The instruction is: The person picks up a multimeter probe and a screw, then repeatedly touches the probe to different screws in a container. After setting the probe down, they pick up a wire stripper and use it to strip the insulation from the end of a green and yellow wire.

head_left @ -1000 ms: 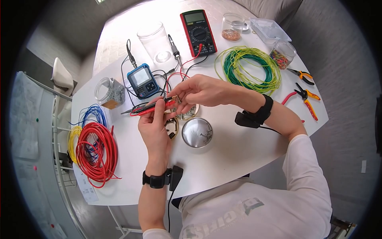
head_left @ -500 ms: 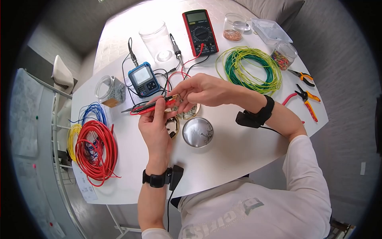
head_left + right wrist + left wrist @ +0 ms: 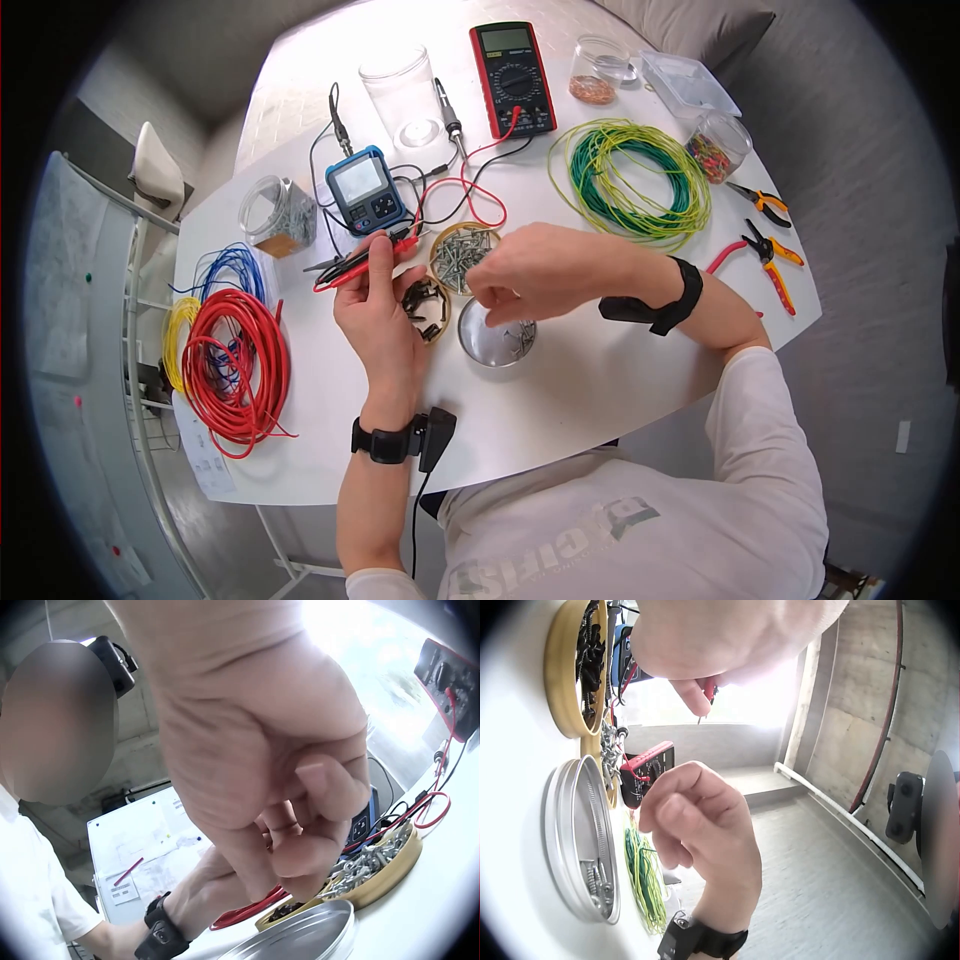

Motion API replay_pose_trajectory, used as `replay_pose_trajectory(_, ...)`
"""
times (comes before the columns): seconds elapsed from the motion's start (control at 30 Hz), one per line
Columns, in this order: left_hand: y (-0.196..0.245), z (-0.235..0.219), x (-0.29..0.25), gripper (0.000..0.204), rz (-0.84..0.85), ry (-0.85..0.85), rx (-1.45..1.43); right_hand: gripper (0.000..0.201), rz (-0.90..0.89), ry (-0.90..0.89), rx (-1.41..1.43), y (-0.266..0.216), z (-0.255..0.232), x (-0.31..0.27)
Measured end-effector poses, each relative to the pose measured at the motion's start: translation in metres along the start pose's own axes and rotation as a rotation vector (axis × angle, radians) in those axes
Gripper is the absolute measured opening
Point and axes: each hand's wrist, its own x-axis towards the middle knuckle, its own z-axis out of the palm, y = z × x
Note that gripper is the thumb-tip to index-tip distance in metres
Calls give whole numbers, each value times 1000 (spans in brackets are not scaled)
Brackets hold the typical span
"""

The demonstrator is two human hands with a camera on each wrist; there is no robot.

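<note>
My left hand (image 3: 375, 315) grips the red and black test probes (image 3: 345, 270) together, thumb on top, tips pointing right. In the left wrist view only a red probe end (image 3: 709, 688) shows past that hand. My right hand (image 3: 550, 268) hangs over the silver tin (image 3: 482, 342), fingers loosely curled and pointing down; nothing shows between its thumb and fingertips in the right wrist view. A few silver screws (image 3: 596, 885) lie in the tin. Beside it are a tan dish (image 3: 386, 889) of silver screws and another tan dish (image 3: 559, 675) of black ones.
Behind stand a blue handheld meter (image 3: 364, 190), a red multimeter (image 3: 513, 85), a soldering iron (image 3: 449, 110) and an empty jar (image 3: 395, 90). Red wire (image 3: 235, 375) lies left; green-yellow wire (image 3: 632, 180) and pliers (image 3: 770, 265) lie right. Probe leads (image 3: 470, 185) cross the middle.
My right hand has left the probe tips and moved right and down over the silver tin. The left hand still holds the probes, shifted slightly left; the dish of silver screws is now uncovered.
</note>
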Motion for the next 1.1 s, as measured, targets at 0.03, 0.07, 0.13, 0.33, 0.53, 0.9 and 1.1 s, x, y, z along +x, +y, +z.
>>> replay_pose_trajectory(0.03, 0, 0, 0, 24, 0, -6, 1, 23, -16, -55, -98, -2, 6, -1)
replay_pose_trajectory(0.07, -1, 0, 0, 24, -1, -2, -2, 24, -33, -109, -196, -3, 11, 0)
replay_pose_trajectory(0.13, -1, 0, -1, 23, -2, -25, -5, 24, -33, -122, -258, -6, 19, 1)
replay_pose_trajectory(0.33, -1, -1, 0, 23, -2, -40, 6, 14, -56, -18, -296, 0, 36, 5)
replay_pose_trajectory(0.53, 0, 1, 0, 23, 7, -11, -43, 15, -83, 5, -87, 2, 25, 8)
replay_pose_trajectory(0.9, 1, -1, 1, 24, 7, -17, -27, 12, 95, -94, 667, 25, -12, 13)
replay_pose_trajectory(1.1, 4, 0, -1, 24, -14, -55, -25, 27, 103, 154, 1032, 34, -8, 21)
